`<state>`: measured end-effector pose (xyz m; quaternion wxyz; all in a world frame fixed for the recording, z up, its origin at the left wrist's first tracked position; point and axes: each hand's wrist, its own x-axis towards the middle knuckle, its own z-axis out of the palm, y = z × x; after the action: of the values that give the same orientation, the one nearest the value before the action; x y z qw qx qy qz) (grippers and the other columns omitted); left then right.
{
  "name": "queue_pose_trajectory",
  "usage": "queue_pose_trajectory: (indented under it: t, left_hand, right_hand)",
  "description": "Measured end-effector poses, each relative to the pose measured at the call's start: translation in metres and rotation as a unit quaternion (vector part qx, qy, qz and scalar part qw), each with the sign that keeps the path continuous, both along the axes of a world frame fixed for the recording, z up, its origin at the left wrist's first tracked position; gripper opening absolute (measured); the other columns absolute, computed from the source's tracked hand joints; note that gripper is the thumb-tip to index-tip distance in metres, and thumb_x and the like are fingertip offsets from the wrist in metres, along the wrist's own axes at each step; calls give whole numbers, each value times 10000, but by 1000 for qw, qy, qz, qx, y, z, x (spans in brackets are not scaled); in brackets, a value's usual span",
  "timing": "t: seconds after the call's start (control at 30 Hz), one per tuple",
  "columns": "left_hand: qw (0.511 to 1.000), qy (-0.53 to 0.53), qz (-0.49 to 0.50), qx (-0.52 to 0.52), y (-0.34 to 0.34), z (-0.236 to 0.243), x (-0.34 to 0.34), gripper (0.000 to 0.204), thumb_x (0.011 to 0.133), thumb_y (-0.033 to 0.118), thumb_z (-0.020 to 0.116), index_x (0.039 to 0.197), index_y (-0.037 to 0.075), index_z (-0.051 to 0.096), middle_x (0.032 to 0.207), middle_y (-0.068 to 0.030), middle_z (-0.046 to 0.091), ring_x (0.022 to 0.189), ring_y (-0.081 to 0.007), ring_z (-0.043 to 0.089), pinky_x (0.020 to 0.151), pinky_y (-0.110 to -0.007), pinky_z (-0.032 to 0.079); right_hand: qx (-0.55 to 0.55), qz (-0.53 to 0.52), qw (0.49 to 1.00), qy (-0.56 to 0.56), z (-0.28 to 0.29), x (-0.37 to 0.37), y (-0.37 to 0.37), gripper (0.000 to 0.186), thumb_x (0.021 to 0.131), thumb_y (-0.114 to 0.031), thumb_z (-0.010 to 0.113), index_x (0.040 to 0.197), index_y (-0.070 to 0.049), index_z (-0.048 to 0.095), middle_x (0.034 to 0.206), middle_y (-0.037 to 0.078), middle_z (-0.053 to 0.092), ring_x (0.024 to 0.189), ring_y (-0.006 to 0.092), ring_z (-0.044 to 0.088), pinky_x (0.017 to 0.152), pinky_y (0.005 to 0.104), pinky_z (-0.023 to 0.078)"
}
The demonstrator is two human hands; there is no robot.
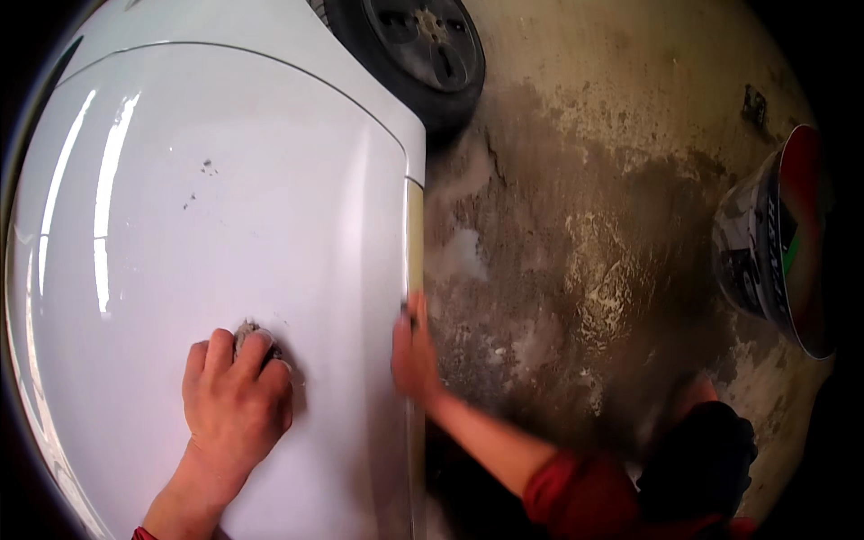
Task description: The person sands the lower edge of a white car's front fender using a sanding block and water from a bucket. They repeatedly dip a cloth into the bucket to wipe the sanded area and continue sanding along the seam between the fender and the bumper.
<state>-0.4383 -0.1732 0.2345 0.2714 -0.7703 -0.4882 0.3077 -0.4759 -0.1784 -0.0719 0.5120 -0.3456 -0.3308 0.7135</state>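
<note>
Before me is a glossy white car panel [297,216] with dark smudges [208,167] on its upper part. The curled fingers of my left hand [236,396] press a crumpled grey lump [245,333] against the panel; its material is unclear. My right hand [417,360] rests at the panel's right edge, fingers stretched along a beige strip [416,238]. It is slightly blurred. A small dark patch shows by its thumb, and I cannot make out what that is.
Beyond the panel seam stands a black car wheel [432,54]. Stained, wet-looking concrete floor [576,243] lies to the right. A bucket [751,238] with a red inside and something green in it stands at far right. My dark-clothed knee [706,450] shows lower right.
</note>
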Motion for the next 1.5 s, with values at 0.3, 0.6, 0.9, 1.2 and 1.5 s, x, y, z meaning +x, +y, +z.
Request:
queue_pose_trajectory:
  t: [0.3,0.6,0.9,1.2,1.5]
  left_hand:
    - [1000,-4,-7,6,-1,-2,5,236,600,-3,722,656,106,520,976,-28,655,765,-265,509,637,-378,386]
    - [1000,-11,-1,9,4,-3,9,222,618,-3,718,669,101,529,983,-30,668,778,-264,525,645,-382,404]
    - [1000,-15,8,-5,3,-4,5,223,637,3,714,652,92,510,998,-43,672,777,-271,526,650,-387,406]
    - [999,2,40,-23,4,-3,7,224,621,24,755,795,100,635,1095,-52,660,859,-283,541,700,-394,426]
    - [999,31,42,-11,-11,7,-9,365,655,35,763,989,180,747,916,-39,539,772,-240,492,598,-368,364]
  right_hand:
    - [-22,-46,999,-7,-27,-26,-32,702,1149,-393,285,1646,90,174,1719,282,225,1615,396,174,1316,435,134]
    - [-93,117,982,-113,-66,-28,-36,698,1142,-470,265,1688,-44,180,1658,278,366,1461,397,475,1220,384,361]
    - [-221,206,953,26,-32,9,63,815,1114,-583,262,1592,70,351,1469,268,591,1417,378,524,1173,446,392]
    - [-208,158,965,9,-30,-3,53,716,1123,-499,281,1579,41,397,1547,269,518,1471,396,465,1216,403,346]
    - [-229,110,966,37,-20,-2,17,778,1115,-581,317,1449,85,541,1478,261,589,1397,347,533,1152,418,407]
